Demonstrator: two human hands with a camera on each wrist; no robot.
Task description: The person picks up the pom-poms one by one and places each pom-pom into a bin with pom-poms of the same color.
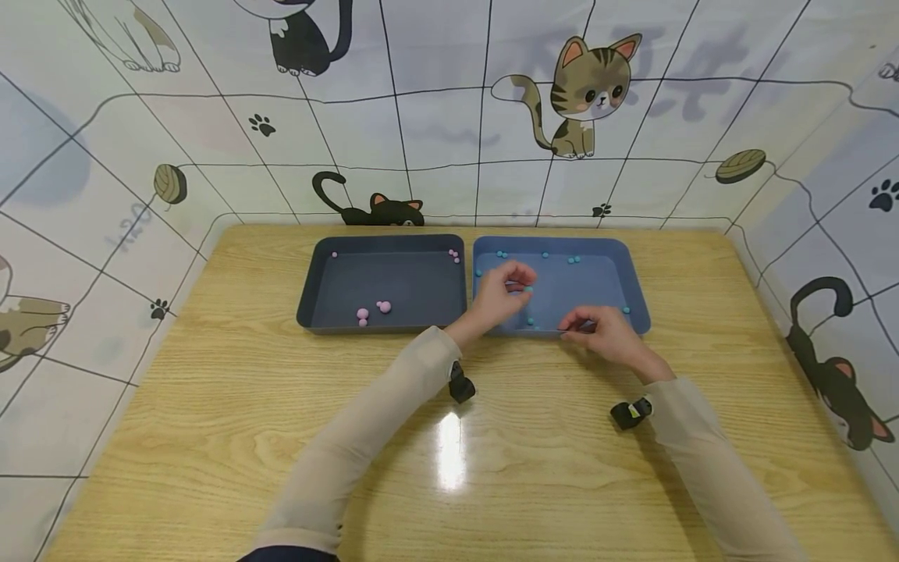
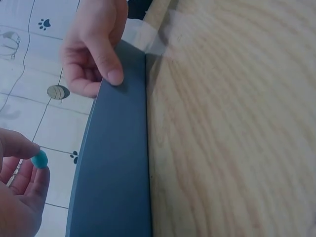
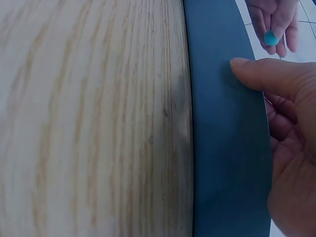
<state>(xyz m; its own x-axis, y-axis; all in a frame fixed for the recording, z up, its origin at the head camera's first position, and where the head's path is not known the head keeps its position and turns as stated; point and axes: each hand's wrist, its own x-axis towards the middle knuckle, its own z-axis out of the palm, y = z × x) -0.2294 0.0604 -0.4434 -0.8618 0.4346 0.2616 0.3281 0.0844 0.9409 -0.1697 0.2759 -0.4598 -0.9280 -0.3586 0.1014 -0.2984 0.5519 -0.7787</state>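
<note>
My left hand (image 1: 497, 298) is over the left half of the blue tray (image 1: 572, 287), pinching a small teal ball (image 2: 39, 159) between thumb and fingertips. That ball is clear of the tray's rim in both wrist views. My right hand (image 1: 605, 336) grips the tray's front wall: the thumb (image 3: 269, 78) lies on the outer face and the other fingers curl behind the rim, partly hidden. Several teal balls, one (image 1: 545, 255) near the back wall, lie scattered about the tray floor, some in touching pairs.
Left of the blue tray, nearly touching it, stands a dark grey tray (image 1: 414, 285). It holds pink balls of differing sizes, including a larger one (image 1: 362, 314) near its front. Both trays stand on a wooden table (image 1: 534, 460) before a cat-patterned cloth (image 1: 435, 133).
</note>
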